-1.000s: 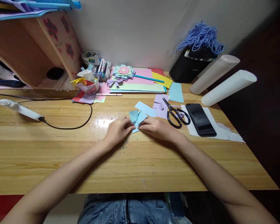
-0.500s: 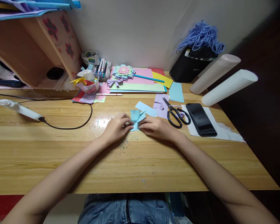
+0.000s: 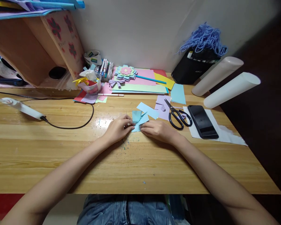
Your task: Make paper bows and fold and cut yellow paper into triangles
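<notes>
Between my hands, low on the wooden table, is a folded light-blue piece of paper [image 3: 137,116] with flaps standing up. My left hand [image 3: 120,127] pinches its left edge between thumb and fingers. From the other side my right hand [image 3: 157,129] presses its fingers together on the lower right edge. The fingers hide part of the paper's lower edge. Just behind it lies a flat light-blue paper strip [image 3: 147,110]. Black-handled scissors [image 3: 177,116] rest partly on a cut purple sheet [image 3: 161,104], right of my right hand.
A black phone [image 3: 203,121] lies on white paper at the right, below two white rolls [image 3: 231,89]. Behind are a paper flower [image 3: 125,71], coloured sheets and a plastic cup [image 3: 92,87] of scraps. A white glue gun [image 3: 25,110] with a black cord lies left.
The right flap of the blue paper has tilted further out to the right and lies lower. Both hands stay at its edges. The view has shifted slightly.
</notes>
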The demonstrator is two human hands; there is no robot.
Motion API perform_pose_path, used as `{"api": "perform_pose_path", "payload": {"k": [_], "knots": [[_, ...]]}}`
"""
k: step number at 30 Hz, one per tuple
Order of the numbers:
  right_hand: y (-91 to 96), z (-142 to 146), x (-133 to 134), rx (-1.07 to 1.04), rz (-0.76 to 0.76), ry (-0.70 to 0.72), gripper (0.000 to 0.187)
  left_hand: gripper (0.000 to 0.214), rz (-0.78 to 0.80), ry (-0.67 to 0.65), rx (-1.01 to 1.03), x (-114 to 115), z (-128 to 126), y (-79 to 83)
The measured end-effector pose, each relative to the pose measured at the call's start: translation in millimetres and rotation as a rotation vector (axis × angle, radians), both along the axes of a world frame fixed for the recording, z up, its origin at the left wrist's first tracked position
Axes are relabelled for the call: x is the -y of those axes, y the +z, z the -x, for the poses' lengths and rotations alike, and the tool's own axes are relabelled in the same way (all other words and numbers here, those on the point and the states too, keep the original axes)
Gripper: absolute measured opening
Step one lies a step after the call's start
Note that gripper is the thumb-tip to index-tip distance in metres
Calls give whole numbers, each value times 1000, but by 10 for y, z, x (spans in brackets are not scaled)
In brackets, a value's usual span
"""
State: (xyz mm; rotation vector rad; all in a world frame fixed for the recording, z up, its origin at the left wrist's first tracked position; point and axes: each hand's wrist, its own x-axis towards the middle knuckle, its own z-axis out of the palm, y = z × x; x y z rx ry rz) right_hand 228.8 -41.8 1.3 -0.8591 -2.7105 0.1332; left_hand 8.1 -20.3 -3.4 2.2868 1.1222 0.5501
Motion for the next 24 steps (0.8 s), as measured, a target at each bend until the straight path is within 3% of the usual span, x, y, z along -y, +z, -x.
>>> {"api": "perform_pose_path", "payload": {"k": [9,18,24], "knots": [[-57,112,17,-287,161,-150,14,22,122,-14,21,-10,24,24],[3,232,106,-394,343,-405,8,16,125,47,63,40,-12,3],[-42,255,88,-432,404,-473,7,33,155,123,66,101,-44,-3]]}}
